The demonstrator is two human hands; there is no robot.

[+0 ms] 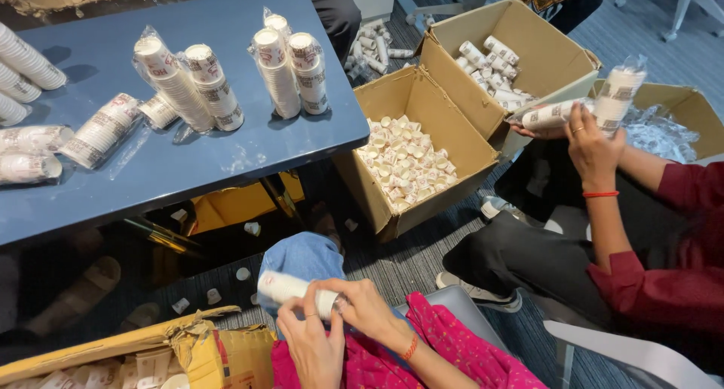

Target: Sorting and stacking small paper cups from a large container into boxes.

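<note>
Sideways, cup stack [290,287], base leftward.

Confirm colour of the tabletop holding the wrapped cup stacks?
Blue-grey, plain tabletop; wrapped cup stacks stand on it. Head view, the only one.

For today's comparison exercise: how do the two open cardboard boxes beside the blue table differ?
The near box holds loose single paper cups heaped open side up; the far box holds cups nested into stacks lying on their sides. The near box stands against the blue table; the far box sits behind it. Both are brown and open-topped.
</note>
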